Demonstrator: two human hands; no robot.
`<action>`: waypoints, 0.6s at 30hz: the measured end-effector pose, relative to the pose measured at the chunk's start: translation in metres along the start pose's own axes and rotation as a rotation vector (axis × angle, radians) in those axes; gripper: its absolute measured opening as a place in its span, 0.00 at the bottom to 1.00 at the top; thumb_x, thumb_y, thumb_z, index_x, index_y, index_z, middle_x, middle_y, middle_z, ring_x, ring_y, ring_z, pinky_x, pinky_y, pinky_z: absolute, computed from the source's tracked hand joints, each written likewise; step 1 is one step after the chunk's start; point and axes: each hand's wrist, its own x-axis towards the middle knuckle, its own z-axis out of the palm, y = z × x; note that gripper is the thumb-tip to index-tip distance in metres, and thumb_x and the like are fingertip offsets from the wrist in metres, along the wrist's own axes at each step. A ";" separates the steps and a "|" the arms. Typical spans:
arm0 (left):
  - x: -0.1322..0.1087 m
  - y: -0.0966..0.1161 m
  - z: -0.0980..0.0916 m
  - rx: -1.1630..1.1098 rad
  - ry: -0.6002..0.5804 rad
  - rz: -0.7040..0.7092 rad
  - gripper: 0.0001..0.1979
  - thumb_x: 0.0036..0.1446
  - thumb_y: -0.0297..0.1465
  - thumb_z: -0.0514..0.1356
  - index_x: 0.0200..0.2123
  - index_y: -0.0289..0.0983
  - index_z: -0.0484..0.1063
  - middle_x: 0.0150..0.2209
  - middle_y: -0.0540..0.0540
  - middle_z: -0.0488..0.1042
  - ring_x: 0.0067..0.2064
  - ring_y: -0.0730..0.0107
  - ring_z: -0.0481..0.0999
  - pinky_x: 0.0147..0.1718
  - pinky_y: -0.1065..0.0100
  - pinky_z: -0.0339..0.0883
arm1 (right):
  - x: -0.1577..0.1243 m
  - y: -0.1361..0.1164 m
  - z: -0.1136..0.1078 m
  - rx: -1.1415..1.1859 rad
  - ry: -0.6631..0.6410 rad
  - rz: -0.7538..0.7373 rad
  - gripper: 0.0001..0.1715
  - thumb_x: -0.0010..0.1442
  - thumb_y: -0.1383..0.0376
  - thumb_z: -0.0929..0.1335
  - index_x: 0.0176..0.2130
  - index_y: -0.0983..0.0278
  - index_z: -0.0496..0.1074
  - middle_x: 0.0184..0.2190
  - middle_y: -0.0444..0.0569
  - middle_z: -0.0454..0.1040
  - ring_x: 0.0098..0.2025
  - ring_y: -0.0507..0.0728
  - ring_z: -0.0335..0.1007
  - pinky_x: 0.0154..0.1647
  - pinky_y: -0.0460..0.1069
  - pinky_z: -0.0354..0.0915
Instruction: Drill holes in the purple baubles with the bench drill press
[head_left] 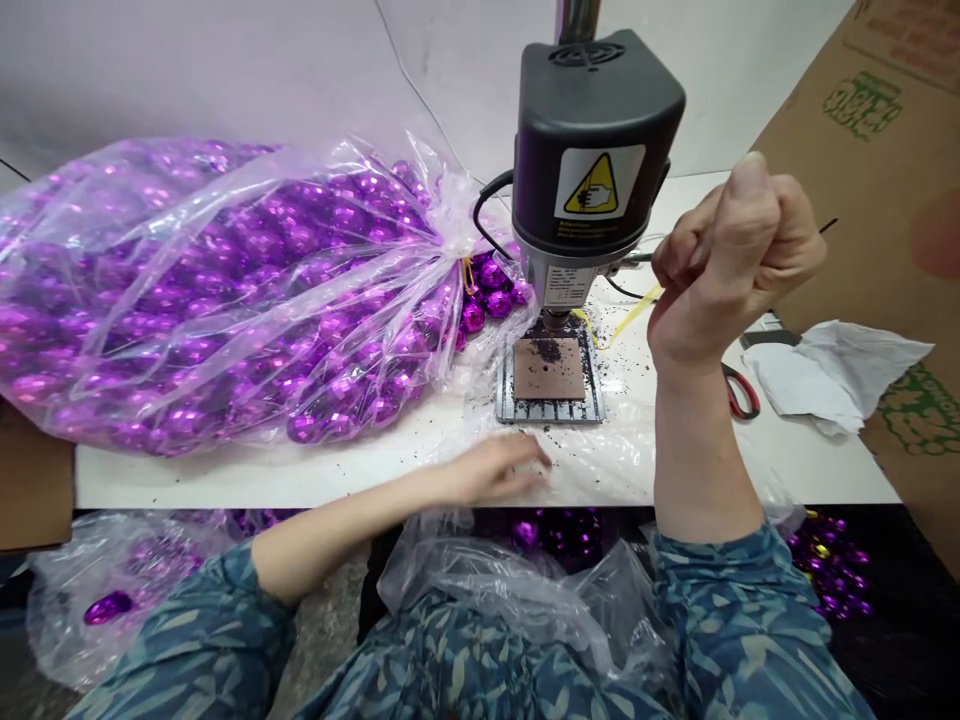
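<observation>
The right hand is raised above the white table and closed into a tight fist, thumb on top. A thin yellow strand is gripped in that fist. It runs down and to the left from the fingers toward the foot of the black machine, where its far end cannot be made out.

Down at the table's front edge, the left hand is laid palm down, fingers loosely stretched and slightly spread. It rests on a sheet of clear film draped over the edge. Nothing is seen held in it, though whether the film is pinched under the fingertips cannot be told.

Just beyond the left hand, a brown pad is set on the ribbed metal plate directly under the machine's head. Dark crumbs are piled on the pad and scattered over the table around it.

To the left, a large clear bag lies on its side, stuffed with shiny purple baubles, its knotted neck turned toward the machine. More purple baubles are seen below the table edge, in loose plastic on the person's lap.

On the right, red-handled scissors lie partly hidden behind the raised wrist, with a crumpled white cloth just beside them. A cardboard box is propped along the table's right side.
</observation>
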 end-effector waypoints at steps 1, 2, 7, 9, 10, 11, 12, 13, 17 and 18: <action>0.012 -0.015 -0.015 0.060 0.123 -0.077 0.09 0.70 0.29 0.57 0.50 0.39 0.74 0.45 0.43 0.81 0.46 0.63 0.80 0.47 0.60 0.77 | 0.000 -0.001 0.000 -0.004 -0.003 0.004 0.34 0.64 0.51 0.69 0.20 0.63 0.49 0.13 0.36 0.51 0.15 0.41 0.51 0.17 0.43 0.44; 0.026 -0.032 -0.030 0.158 0.240 -0.172 0.12 0.69 0.25 0.54 0.51 0.38 0.73 0.47 0.41 0.80 0.48 0.62 0.79 0.50 0.57 0.76 | 0.000 -0.001 0.001 -0.006 -0.004 0.006 0.34 0.64 0.50 0.69 0.20 0.62 0.49 0.13 0.36 0.51 0.15 0.41 0.51 0.17 0.43 0.44; 0.088 -0.097 -0.088 0.715 0.311 -0.696 0.21 0.63 0.17 0.53 0.58 0.29 0.71 0.59 0.26 0.71 0.63 0.40 0.69 0.57 0.45 0.69 | 0.000 -0.003 0.003 -0.001 0.016 -0.004 0.34 0.62 0.49 0.70 0.19 0.62 0.50 0.13 0.36 0.51 0.14 0.42 0.47 0.16 0.46 0.42; 0.099 -0.107 -0.095 0.800 0.205 -0.772 0.21 0.60 0.16 0.56 0.57 0.27 0.72 0.60 0.23 0.69 0.65 0.34 0.66 0.57 0.44 0.68 | 0.000 -0.003 0.003 -0.003 0.013 -0.012 0.34 0.62 0.50 0.70 0.19 0.62 0.51 0.13 0.37 0.51 0.14 0.43 0.47 0.16 0.47 0.42; 0.100 -0.108 -0.096 0.812 0.188 -0.786 0.21 0.59 0.16 0.58 0.56 0.28 0.73 0.60 0.23 0.69 0.65 0.33 0.67 0.57 0.43 0.68 | 0.000 -0.003 0.002 -0.003 0.010 -0.014 0.34 0.63 0.50 0.70 0.19 0.62 0.51 0.13 0.37 0.51 0.14 0.43 0.48 0.16 0.46 0.43; 0.100 -0.108 -0.096 0.801 0.198 -0.790 0.22 0.58 0.17 0.60 0.56 0.29 0.73 0.60 0.24 0.69 0.65 0.33 0.67 0.57 0.43 0.68 | -0.001 -0.003 0.002 -0.005 0.007 -0.012 0.34 0.63 0.50 0.70 0.20 0.62 0.51 0.13 0.37 0.51 0.14 0.43 0.48 0.16 0.46 0.43; 0.098 -0.106 -0.096 0.767 0.236 -0.782 0.22 0.58 0.18 0.61 0.56 0.31 0.73 0.60 0.25 0.70 0.63 0.33 0.69 0.57 0.43 0.69 | -0.001 -0.003 0.001 -0.008 0.002 -0.010 0.34 0.63 0.50 0.70 0.20 0.62 0.50 0.13 0.37 0.51 0.14 0.43 0.48 0.16 0.46 0.43; 0.094 -0.102 -0.096 0.706 0.298 -0.756 0.22 0.58 0.20 0.63 0.56 0.32 0.73 0.59 0.27 0.70 0.62 0.35 0.70 0.56 0.44 0.69 | -0.001 -0.002 0.000 -0.013 0.000 -0.006 0.34 0.64 0.50 0.69 0.20 0.62 0.50 0.14 0.37 0.51 0.14 0.42 0.48 0.17 0.45 0.44; 0.077 -0.082 -0.090 0.119 0.622 -0.563 0.21 0.64 0.33 0.65 0.59 0.37 0.70 0.52 0.36 0.77 0.52 0.52 0.78 0.51 0.53 0.75 | -0.003 0.000 -0.001 -0.055 0.004 0.008 0.35 0.63 0.46 0.68 0.21 0.62 0.49 0.14 0.37 0.51 0.15 0.42 0.48 0.17 0.45 0.46; 0.074 -0.077 -0.086 -0.097 0.658 -0.533 0.20 0.65 0.35 0.64 0.59 0.37 0.70 0.50 0.38 0.78 0.49 0.57 0.80 0.48 0.57 0.76 | -0.003 0.001 -0.001 -0.068 0.005 0.012 0.35 0.63 0.45 0.68 0.21 0.62 0.48 0.14 0.37 0.51 0.15 0.42 0.48 0.18 0.45 0.46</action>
